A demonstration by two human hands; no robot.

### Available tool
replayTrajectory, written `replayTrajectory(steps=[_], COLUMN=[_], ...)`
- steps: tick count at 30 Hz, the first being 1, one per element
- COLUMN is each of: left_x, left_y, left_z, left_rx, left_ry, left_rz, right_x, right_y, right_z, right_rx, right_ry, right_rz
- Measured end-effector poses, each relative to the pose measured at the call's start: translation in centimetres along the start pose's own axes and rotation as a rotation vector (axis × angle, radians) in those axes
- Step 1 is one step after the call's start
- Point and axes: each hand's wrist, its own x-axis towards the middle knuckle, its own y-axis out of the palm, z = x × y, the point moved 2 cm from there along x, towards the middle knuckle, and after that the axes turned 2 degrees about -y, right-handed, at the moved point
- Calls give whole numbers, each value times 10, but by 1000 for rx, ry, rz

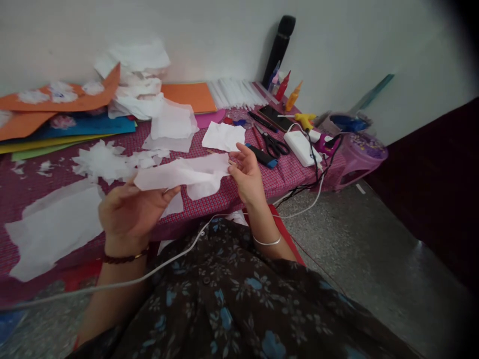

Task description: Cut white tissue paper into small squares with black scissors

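A strip of white tissue paper [187, 174] is stretched between my two hands above the near edge of a low table with a checked magenta cloth [239, 189]. My left hand [129, 212] is closed on the paper's left end, with fingers curled round it. My right hand [247, 172] pinches the right end between thumb and fingers. More white tissue sheets [56, 229] lie on the cloth to the left. A cut white paper flower [99, 160] rests behind my left hand.
Coloured card sheets [67, 124] and crumpled tissue [138, 75] pile up at the back left. Scissors [275, 145], a black phone [279, 118], a white power bank [301, 147], glue bottles [288, 92] and a yellow glue gun [305, 119] sit at right. A pink stool [355, 159] stands beyond the table.
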Motion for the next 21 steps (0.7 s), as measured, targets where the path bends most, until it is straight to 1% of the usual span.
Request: replayTrajectory(steps=[1,2,3,4,5,6,7,8,9,10,12,14,15,17,18,19,21], left_x=[2,3,3,2,0,-3,-7,-10,-12,-14,-13,-4,4,23,33,43,57], left_y=[-8,-17,-24,-30,-32,-30,-25,-18,-9,-1,16,30,35,42,44,46,51], left_z=[-3,-7,-11,-16,-20,-21,-20,-16,-9,-1,15,27,30,26,21,14,-2], left_rx=[57,166,339,568,821,1059,1260,1415,1519,1599,1776,1856,1857,1796,1741,1677,1526], left_ry=[10,35,111,237,381,525,633,688,700,687,645,697,735,767,737,670,455], left_rz=[-57,-128,-219,-316,-370,-364,-287,-160,-6,124,288,408,437,439,421,412,404], right_x=[3,5,7,9,9,9,9,8,7,7,7,11,15,25,31,37,46], right_y=[1,2,4,7,10,14,18,22,25,27,30,30,30,26,23,20,14], right_z=[-1,-2,-4,-5,-7,-8,-9,-9,-9,-8,-5,-2,-1,3,7,11,24], right_rx=[-13,-28,-42,-56,-73,-89,-102,-109,-110,-107,-98,-103,-119,-171,-200,-225,-254], right_ry=[0,0,1,3,10,21,32,37,36,31,18,15,24,58,75,89,90], right_rz=[0,1,2,7,17,30,44,57,66,71,77,76,77,90,103,115,161])
